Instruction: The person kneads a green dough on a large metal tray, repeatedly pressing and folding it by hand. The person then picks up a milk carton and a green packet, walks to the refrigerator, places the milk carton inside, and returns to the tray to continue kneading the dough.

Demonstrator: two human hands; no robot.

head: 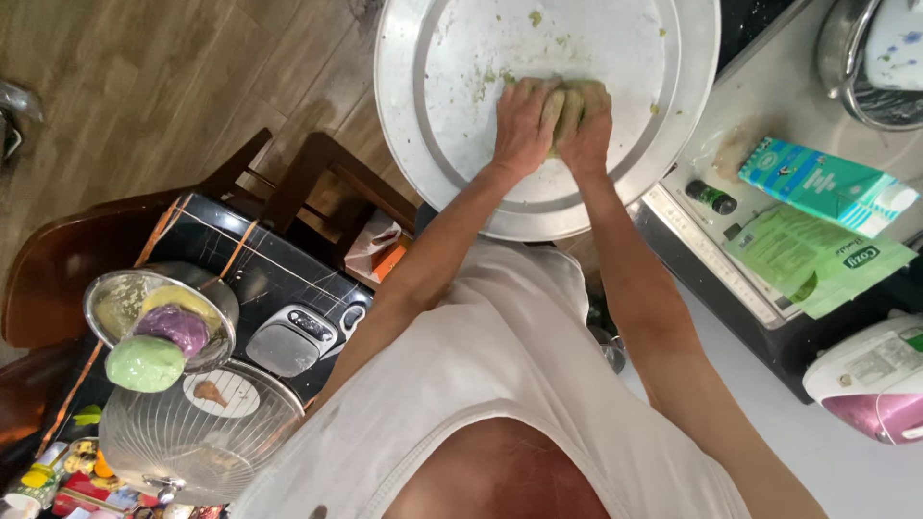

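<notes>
A big round metal tray (452, 183) is lying under both hands, its top edge running out of the picture. The left hand (524, 125) and right hand (586, 130) are pressing side by side, fingers curled down over a lump of green dough (567, 108) near the tray's middle. The hands are hiding most of the dough. Green crumbs (495, 77) are lying scattered nearby.

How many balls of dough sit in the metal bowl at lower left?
3: a green dough ball in front, a purple one above it, a yellow one behind. More may be hidden underneath in the metal bowl.
</notes>
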